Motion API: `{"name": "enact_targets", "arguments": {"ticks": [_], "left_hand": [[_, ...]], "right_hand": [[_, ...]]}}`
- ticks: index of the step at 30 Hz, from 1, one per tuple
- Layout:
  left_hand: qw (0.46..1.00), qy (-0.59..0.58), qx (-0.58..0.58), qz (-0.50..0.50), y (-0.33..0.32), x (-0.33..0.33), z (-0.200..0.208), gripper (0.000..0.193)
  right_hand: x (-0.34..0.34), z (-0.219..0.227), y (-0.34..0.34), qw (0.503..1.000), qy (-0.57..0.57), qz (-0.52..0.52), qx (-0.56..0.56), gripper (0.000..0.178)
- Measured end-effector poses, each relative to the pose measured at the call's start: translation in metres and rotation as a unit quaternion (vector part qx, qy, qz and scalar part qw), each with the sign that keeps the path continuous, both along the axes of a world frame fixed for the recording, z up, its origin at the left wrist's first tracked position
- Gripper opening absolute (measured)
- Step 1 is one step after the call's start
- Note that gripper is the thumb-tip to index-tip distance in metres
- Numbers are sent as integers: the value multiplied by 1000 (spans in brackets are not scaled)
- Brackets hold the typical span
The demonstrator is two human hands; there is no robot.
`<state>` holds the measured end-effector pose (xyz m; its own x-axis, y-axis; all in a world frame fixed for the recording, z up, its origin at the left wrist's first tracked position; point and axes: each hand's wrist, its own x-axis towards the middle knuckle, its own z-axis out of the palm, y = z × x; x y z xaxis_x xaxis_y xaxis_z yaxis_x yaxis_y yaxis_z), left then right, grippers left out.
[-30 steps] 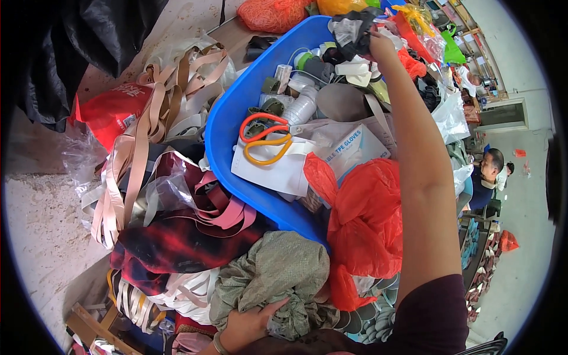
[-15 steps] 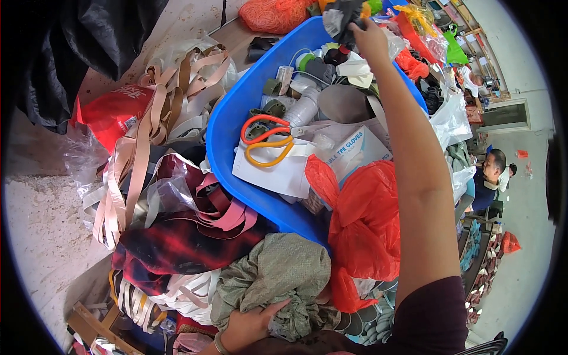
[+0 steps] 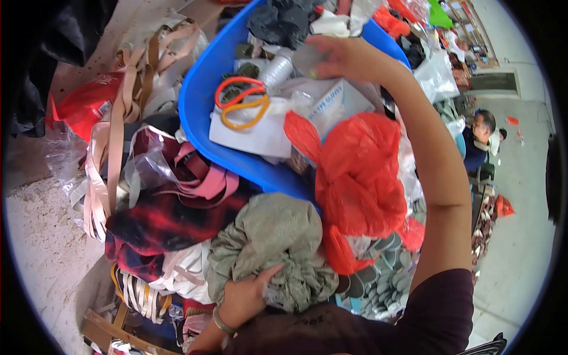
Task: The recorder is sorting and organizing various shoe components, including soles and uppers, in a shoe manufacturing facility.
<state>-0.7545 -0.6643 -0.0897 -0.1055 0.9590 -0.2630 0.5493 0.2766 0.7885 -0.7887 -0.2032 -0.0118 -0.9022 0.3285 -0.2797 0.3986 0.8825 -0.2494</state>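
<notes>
My left hand (image 3: 244, 302) grips the crumpled grey-green woven sack (image 3: 278, 228) at the lower middle, one finger lying along its folds. Stretched out over the blue plastic bin (image 3: 195, 112), my right hand (image 3: 346, 58) is at a flat grey oval piece (image 3: 309, 60). Its fingers are blurred, and I cannot tell whether they grip the piece or only touch it. Just beyond it, a black plastic bag (image 3: 281, 23) lies crumpled on the bin's contents. Scissors with orange and yellow handles (image 3: 244, 112) rest on a white sheet (image 3: 248, 137) in the bin.
A knotted red plastic bag (image 3: 361, 177) bulges at the bin's near right side, beside many grey oval pieces (image 3: 387, 284). Straps (image 3: 115, 160) and red-black plaid cloth (image 3: 160, 222) pile up at left. A box of gloves (image 3: 340, 106) is in the bin. Another person (image 3: 478, 139) is at far right.
My right hand has let go of the black bag, which now lies in the bin, and has come back nearer to the grey oval piece. My left hand stays on the sack. The view has shifted.
</notes>
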Motion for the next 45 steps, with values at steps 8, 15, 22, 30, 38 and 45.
{"name": "enact_targets", "arguments": {"ticks": [8,15,22,30,38,45], "left_hand": [[998,-7,27,48,2,7,-4,61],[996,-7,52,74,1,11,8,57],[995,-9,65,80,0,15,16,56],[996,8,54,75,-1,15,14,58],[998,3,22,62,4,14,19,57],[998,4,24,62,3,13,17,56]], "right_hand": [[158,2,-143,957,-240,107,122,105],[206,-21,-147,987,-141,-44,-64,68],[121,53,-96,959,235,-151,49,51],[75,-13,-89,889,412,-196,-25,61],[137,-104,-105,845,204,-493,-28,66],[81,-132,-142,766,272,-574,-101,58]]}}
